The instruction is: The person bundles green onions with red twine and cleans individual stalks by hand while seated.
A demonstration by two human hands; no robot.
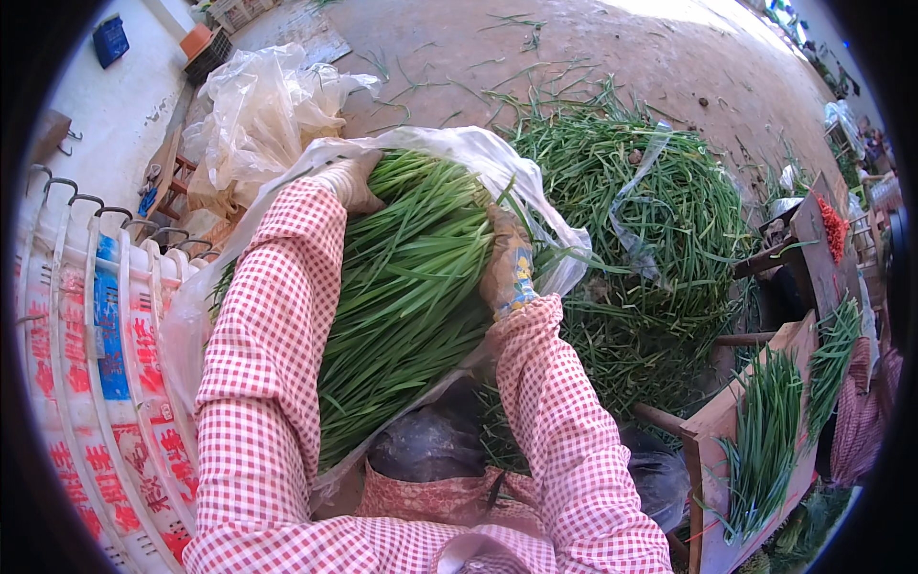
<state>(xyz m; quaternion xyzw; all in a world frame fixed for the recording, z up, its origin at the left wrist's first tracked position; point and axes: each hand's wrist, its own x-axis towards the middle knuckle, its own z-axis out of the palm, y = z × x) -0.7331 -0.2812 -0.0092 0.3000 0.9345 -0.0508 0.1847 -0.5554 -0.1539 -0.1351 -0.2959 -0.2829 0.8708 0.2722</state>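
Observation:
A thick bundle of garlic chives (406,277) lies in an opened clear plastic bag (459,143) in front of me. My left hand (356,184), in a pale glove, grips the far left side of the bundle, its thumb over the leaves and its other fingers partly hidden. On the right side of the bundle, my right hand (507,258) presses in, wearing a brownish glove with a blue and yellow pattern. Its fingertips are buried among the leaves and the bag. Both arms wear red-and-white checked sleeves.
A large heap of loose green leaves (631,201) lies right of the bag. Crumpled clear plastic (273,105) sits at the far left. Stacked white crates (105,354) with red markings stand at my left. A wooden stand (708,459) at the right holds more chives (765,440).

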